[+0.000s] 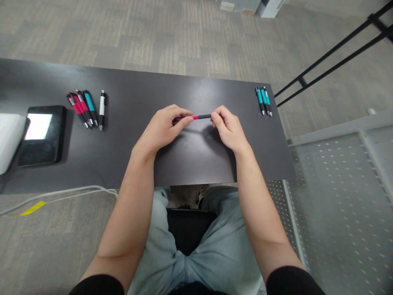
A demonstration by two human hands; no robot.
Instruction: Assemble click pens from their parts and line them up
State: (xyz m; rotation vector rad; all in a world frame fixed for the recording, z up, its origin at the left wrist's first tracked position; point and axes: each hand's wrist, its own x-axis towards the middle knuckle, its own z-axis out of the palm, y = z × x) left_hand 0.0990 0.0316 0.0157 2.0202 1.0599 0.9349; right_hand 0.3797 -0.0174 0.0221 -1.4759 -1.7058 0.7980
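A pink and black pen (201, 117) lies level between my two hands, just above the middle of the dark table. The fingers and thumb of my left hand (168, 125) close round its left part and hide most of that end. My right hand (226, 127) pinches the black right end between thumb and fingers. On the left of the table, several pink pens (80, 107) lie side by side with a teal pen (90, 104). A white and black pen (102, 108) lies a little apart from them. At the far right sit three teal pens (263, 100).
A black device with a lit screen (43, 135) and a white object (9, 139) stand on the table (129, 102) at the left. A white cable (76, 189) runs along its front edge. Black rails (334, 61) and a perforated metal panel (340, 184) are to the right.
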